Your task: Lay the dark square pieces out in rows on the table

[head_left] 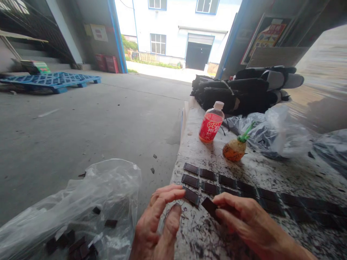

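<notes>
The right hand (pixel 244 220) pinches a dark tile (pixel 209 206) by its edge, just below the rows of tiles (pixel 230 184) on the desk (pixel 271 169) — lined up with them. The left hand (pixel 159 220), fingers loosely spread and empty, touches the nearest row's end tile (pixel 192 196), seemingly steadying it.

Bottle (pixel 211 125) behind tile rows (pixel 230 185) — bag (pixel 81 213) left of table (pixel 271 169).

Glaring doorway daylight, warped edges
</notes>
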`<action>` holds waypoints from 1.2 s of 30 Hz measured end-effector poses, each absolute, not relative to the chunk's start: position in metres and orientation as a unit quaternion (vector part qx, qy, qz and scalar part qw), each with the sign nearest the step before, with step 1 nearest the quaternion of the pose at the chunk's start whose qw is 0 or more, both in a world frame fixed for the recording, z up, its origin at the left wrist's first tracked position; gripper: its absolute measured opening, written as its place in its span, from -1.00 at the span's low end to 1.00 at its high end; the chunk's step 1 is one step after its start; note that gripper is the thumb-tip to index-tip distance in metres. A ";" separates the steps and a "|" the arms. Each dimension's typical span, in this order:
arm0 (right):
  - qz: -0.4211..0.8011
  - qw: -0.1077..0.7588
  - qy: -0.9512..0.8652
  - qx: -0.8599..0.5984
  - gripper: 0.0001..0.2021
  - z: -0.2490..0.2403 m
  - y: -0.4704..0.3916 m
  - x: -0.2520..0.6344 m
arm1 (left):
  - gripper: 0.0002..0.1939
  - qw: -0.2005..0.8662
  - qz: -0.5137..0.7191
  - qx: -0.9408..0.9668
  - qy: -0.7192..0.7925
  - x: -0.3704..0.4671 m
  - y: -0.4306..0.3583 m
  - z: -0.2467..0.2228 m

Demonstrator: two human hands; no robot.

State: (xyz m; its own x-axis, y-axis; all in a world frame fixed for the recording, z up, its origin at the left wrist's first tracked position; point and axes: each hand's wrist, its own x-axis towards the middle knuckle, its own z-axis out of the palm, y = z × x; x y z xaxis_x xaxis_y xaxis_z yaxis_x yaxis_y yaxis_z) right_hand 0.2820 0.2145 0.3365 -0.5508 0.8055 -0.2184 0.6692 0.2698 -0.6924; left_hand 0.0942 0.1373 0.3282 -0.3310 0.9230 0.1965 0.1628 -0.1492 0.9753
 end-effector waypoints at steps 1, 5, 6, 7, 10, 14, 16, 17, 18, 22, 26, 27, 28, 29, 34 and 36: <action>0.387 0.088 -0.789 -0.470 -0.84 0.334 0.219 0.285 | -0.80 0.249 0.538 0.573 0.566 0.090 0.141 0.324; 0.366 0.082 -0.802 -0.465 -0.83 0.330 0.227 0.288 | -0.70 0.076 0.389 0.769 0.502 0.080 0.157 0.301; 0.355 0.084 -0.808 -0.463 -0.83 0.331 0.227 0.288 | -0.69 0.049 0.362 0.791 0.491 0.080 0.160 0.296; 0.344 0.086 -0.813 -0.462 -0.82 0.332 0.228 0.287 | -0.67 0.029 0.340 0.805 0.484 0.080 0.161 0.291; 0.307 0.095 -0.832 -0.453 -0.82 0.336 0.231 0.285 | -0.64 -0.002 0.335 0.796 0.504 0.082 0.163 0.282; 0.281 0.105 -0.849 -0.435 -0.85 0.338 0.234 0.283 | -0.66 -0.014 0.319 0.805 0.499 0.081 0.163 0.281; 0.253 0.143 -0.859 -0.421 -0.86 0.337 0.233 0.283 | -0.65 -0.021 0.297 0.821 0.488 0.078 0.163 0.282; 0.224 0.174 -0.868 -0.407 -0.86 0.336 0.232 0.283 | -0.65 -0.024 0.293 0.822 0.488 0.078 0.164 0.282; 0.185 0.205 -0.879 -0.388 -0.85 0.334 0.231 0.284 | -0.65 -0.024 0.293 0.820 0.490 0.077 0.164 0.282; 0.039 0.245 -0.925 -0.288 -0.79 0.321 0.225 0.292 | -0.64 -0.016 0.301 0.820 0.487 0.078 0.164 0.282; 0.011 0.209 -0.946 -0.245 -0.81 0.313 0.219 0.299 | -0.68 -0.013 0.283 0.825 0.489 0.080 0.165 0.292; 0.019 0.209 -0.945 -0.251 -0.81 0.314 0.219 0.299 | -0.70 -0.007 0.272 0.827 0.492 0.080 0.165 0.294; 0.028 0.214 -0.942 -0.257 -0.81 0.315 0.219 0.298 | -0.72 -0.002 0.261 0.829 0.494 0.080 0.166 0.296; 0.035 0.225 -0.937 -0.266 -0.81 0.316 0.219 0.298 | -0.72 0.001 0.256 0.831 0.494 0.079 0.167 0.296; 0.037 0.242 -0.925 -0.290 -0.79 0.313 0.223 0.290 | -0.68 -0.070 0.325 0.819 0.468 0.075 0.169 0.283; -0.003 0.263 -0.923 -0.282 -0.80 0.306 0.225 0.286 | -0.70 -0.074 0.347 0.798 0.487 0.076 0.171 0.272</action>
